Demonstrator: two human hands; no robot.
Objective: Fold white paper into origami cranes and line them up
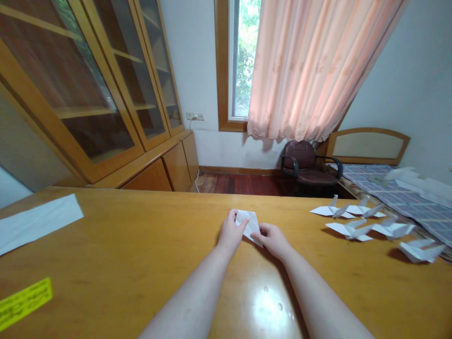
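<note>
Folded white paper (252, 225) is held toward the far side of a glossy wooden table (141, 249). The left hand (230, 234) pinches its left side, thumb on top; the right hand (274, 239) pinches its lower right edge. Five white paper birds (342, 229) stand to the right. Beyond the table, a dark red armchair (300, 157) stands near a pink curtain (303, 70).

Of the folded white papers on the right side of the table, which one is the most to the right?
The single folded paper at the front right; the other four lie farther back and left, in two rows of two.
</note>
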